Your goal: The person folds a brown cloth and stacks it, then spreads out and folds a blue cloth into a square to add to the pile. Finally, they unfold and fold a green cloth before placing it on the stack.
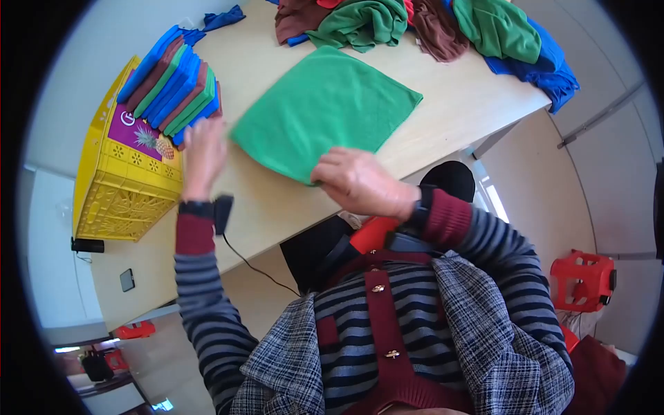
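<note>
A green cloth (328, 104) lies spread on the table, its far corner pointing toward the back. At its near edge my right hand (363, 183) is closed, thumb and fingers pinching the fabric. My left hand (205, 155) is off the cloth, to its left, beside the yellow crate (131, 197); motion smears its fingers. Just beyond those fingers stands a row of folded cloths (169, 86) in blue, green and brown, overlapping the crate in this view.
Loose green cloths (370, 21), a brown cloth (439, 31) and a blue cloth (553, 66) are heaped along the back. A phone (127, 279) lies at the table's left end. A cable (259, 266) hangs near my left wrist. A red stool (581, 282) stands at the right.
</note>
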`<state>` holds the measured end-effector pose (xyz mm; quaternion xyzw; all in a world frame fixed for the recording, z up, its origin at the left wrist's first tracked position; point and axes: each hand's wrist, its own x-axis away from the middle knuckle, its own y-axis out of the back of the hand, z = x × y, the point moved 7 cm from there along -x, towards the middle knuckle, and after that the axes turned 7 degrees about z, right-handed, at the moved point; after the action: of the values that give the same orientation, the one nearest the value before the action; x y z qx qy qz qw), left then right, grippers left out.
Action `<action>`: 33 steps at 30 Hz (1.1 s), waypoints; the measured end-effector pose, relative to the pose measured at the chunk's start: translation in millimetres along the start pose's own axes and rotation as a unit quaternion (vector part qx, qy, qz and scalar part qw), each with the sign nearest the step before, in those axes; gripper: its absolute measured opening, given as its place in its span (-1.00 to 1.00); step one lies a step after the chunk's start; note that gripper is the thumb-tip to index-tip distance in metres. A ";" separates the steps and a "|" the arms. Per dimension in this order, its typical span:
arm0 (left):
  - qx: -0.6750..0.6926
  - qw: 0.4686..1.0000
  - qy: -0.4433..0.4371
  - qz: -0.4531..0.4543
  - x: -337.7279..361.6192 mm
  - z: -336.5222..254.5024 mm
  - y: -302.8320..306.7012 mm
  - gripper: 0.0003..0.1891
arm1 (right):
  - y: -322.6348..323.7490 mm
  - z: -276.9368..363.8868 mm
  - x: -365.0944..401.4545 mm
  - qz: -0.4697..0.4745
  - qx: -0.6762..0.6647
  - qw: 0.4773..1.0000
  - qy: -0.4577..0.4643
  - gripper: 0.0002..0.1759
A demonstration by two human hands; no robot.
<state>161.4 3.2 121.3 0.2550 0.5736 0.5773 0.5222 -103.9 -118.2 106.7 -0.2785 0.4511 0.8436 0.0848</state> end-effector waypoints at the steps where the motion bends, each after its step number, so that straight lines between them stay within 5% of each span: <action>1: 0.154 0.987 -0.022 0.033 18.5 -27.2 0.8 -0.69 | -19.3 -3.8 1.4 0.017 -0.004 1.000 -0.013 -0.83; 4: 0.455 0.884 -0.007 0.108 68.6 -113.9 9.6 -0.64 | -48.2 3.2 -5.8 0.004 -0.031 0.999 -0.014 -0.85; 8: 0.435 0.895 0.061 0.078 105.2 -147.3 -21.6 -0.64 | -63.3 5.3 -6.9 0.019 -0.060 0.998 -0.019 -0.84; 11: 0.514 0.851 0.108 -0.001 118.4 -135.6 -39.3 -0.67 | -61.6 -5.8 0.5 0.034 -0.031 0.998 -0.029 -0.82; 16: 0.553 0.814 0.176 -0.005 129.1 -112.4 -40.1 -0.74 | -25.0 -63.8 33.3 0.028 0.081 0.994 -0.070 -0.75; 19: 0.641 0.737 0.213 -0.021 135.4 -101.3 -51.4 -0.78 | 11.7 -88.2 54.5 0.010 0.100 0.991 -0.093 -0.75; 33: 0.675 0.695 0.239 -0.062 140.5 -83.0 -59.3 -0.83 | 65.8 -150.0 87.6 0.014 0.161 0.967 -0.198 -0.85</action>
<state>60.1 84.1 5.8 0.3563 0.9291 0.0429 0.0891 -143.7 -287.0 40.1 -0.0823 0.5594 0.7992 0.2042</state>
